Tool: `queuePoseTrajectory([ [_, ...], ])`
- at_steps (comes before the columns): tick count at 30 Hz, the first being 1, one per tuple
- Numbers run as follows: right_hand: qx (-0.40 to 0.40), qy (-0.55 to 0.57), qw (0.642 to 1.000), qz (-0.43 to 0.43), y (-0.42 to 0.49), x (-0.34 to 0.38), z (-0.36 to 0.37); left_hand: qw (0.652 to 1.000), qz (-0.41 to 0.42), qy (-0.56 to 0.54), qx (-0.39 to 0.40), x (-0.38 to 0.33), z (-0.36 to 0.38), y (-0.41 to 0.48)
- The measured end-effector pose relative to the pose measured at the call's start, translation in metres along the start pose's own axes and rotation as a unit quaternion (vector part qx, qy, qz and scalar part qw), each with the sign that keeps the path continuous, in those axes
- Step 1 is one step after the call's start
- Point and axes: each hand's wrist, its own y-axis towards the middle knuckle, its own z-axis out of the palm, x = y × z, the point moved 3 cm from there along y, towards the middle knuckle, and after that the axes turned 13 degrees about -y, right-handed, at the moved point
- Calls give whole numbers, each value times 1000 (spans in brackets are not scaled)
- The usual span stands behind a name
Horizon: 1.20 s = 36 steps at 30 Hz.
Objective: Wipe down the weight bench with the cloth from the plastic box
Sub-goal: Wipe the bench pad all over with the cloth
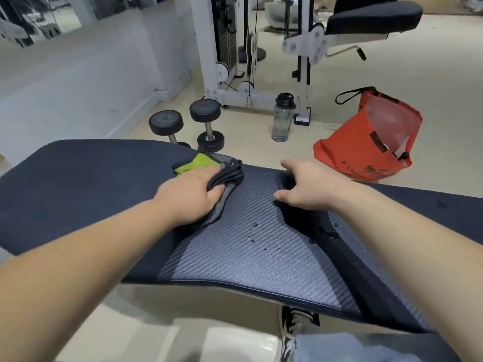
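The dark weight bench (251, 259) stretches across the view, its padded top textured and grey in the middle. Several water droplets (253, 227) sit on that middle part. My left hand (190, 197) grips a bunched grey cloth with a lime-green side (222, 171) and presses it onto the bench near the far edge. My right hand (305, 188) rests on the bench to the right of the cloth, fingers spread and bent onto the far edge. No plastic box is in view.
Beyond the bench on the floor stand two black dumbbells (188, 126), a clear water bottle (283, 117) and an orange bag (371, 142). A white cable machine (230, 48) and a padded seat (373, 18) stand further back. My shoe (292, 333) is below the bench.
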Motion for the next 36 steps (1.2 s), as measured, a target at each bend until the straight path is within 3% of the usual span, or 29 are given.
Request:
queuePoseTrajectory([
  [3,-6,12,1000,-4,-6,-5,-1,997,-40,-2,-65,-32,28,-27],
  [5,-8,14,1000,4,-9,-8,-1,996,31,20,-80,-60,39,-65],
  [7,-26,20,999,10,-12,-12,-1,990,134,22,-30,-70,42,-101],
  [9,-44,29,999,4,-14,-14,0,982,180,24,46,-50,33,-101],
  [11,-48,31,998,-4,-18,-13,2,992,111,32,43,-19,22,-78],
  [14,-37,37,999,-15,-24,-15,3,997,-67,-3,-36,-7,16,-55],
  [16,-25,32,999,-22,-29,-17,2,993,-97,1,-68,-33,30,-64],
  [20,-38,28,998,-47,-34,-15,-4,997,70,26,-25,-80,48,-119],
  [23,-32,28,997,-69,-37,-10,-4,987,146,47,46,-49,34,-118],
  [27,-10,4,997,-82,-36,-6,0,997,-71,-6,-11,-4,11,-82],
  [29,-4,-9,997,-82,-34,-5,-1,991,-121,-6,-47,-19,19,-78],
  [32,7,-8,997,-81,-33,-6,-3,998,-34,28,-36,-60,43,-105],
  [36,4,25,996,-86,-35,-8,-2,991,115,32,59,-49,37,-108],
])
